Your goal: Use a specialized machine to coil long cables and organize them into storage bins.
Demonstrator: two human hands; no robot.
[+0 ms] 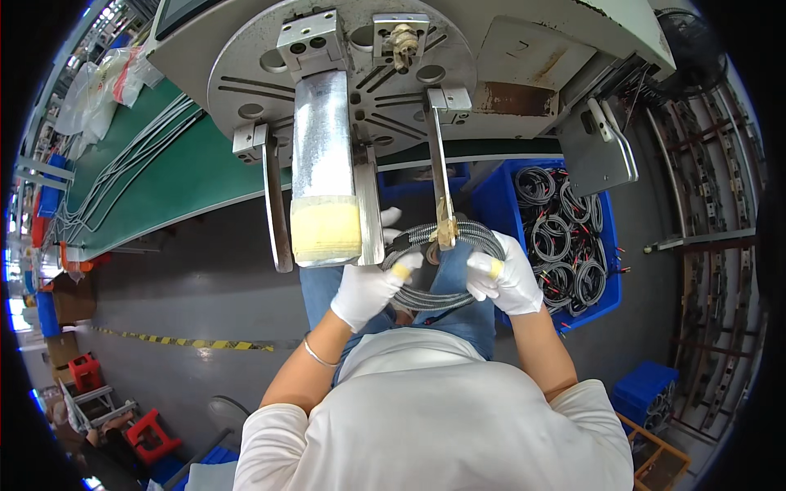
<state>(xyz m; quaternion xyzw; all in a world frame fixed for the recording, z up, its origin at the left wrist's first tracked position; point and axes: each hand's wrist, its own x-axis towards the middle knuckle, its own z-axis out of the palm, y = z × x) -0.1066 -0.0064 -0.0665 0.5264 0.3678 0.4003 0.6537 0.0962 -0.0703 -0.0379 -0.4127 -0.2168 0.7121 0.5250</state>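
A coil of grey braided cable point(438, 299) hangs over my lap, just below the jutting arms of a winding machine. My left hand point(368, 290), in a white glove, closes round the coil's left side. On the opposite side my right hand point(509, 278), gloved too, grips the coil with its fingers curled in. Yellow patches show on a finger of each glove. A narrow metal arm point(440, 176) of the machine reaches down to the coil's upper edge; I cannot tell whether the coil still rings it. The wide metal arm point(326, 139) with a yellow wrap stands beside my left hand.
The machine's slotted round plate point(377, 82) fills the top middle. At right, a blue crate point(612, 290) holds several coiled cables. Loose grey cables point(135, 159) lie on the green table point(176, 184) at left. A metal rack point(712, 245) stands far right.
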